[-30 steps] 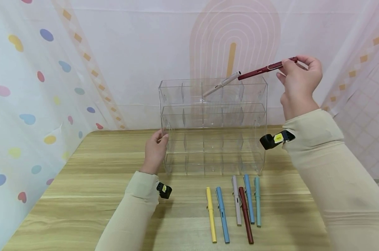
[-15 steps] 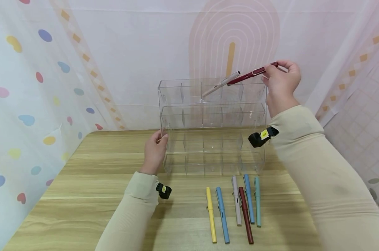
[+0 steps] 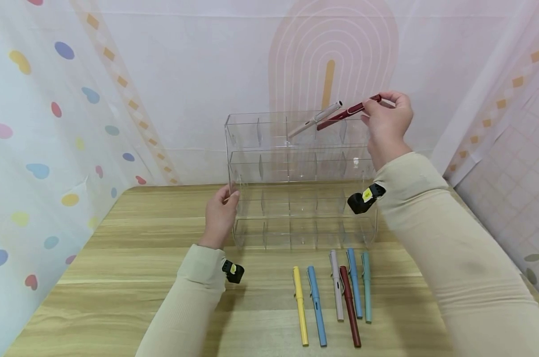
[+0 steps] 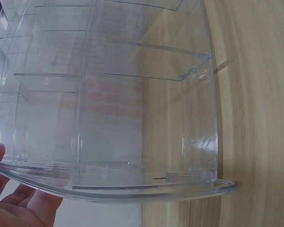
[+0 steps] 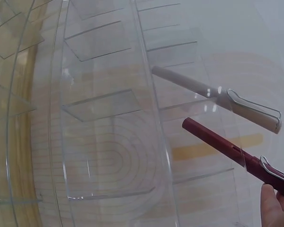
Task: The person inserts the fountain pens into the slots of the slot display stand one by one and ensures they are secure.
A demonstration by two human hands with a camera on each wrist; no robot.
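Note:
A clear acrylic rack (image 3: 260,167) with several tiers of divided compartments stands upright on the table. My left hand (image 3: 221,218) pinches its left side panel (image 4: 146,195) between thumb and fingers. My right hand (image 3: 391,124) holds a dark red fountain pen (image 3: 345,113) by its capped end, above the rack's top tier. The pen slants down to the left, its lower end inside a top compartment right of the middle, as the right wrist view also shows. Beside it, a pale grey-pink pen (image 5: 189,85) leans diagonally in the neighbouring top compartment, its clip end sticking out.
In front of the rack, several capped pens lie on the wooden table (image 3: 140,238): yellow (image 3: 300,306), blue (image 3: 317,306), light purple (image 3: 336,285), dark red (image 3: 350,307), another blue (image 3: 354,282) and teal (image 3: 366,287). A patterned curtain (image 3: 198,64) hangs behind.
My right hand has moved left and slightly down, bringing the dark red pen's lower end from above the rack into the top tier. The left hand has stayed on the side panel.

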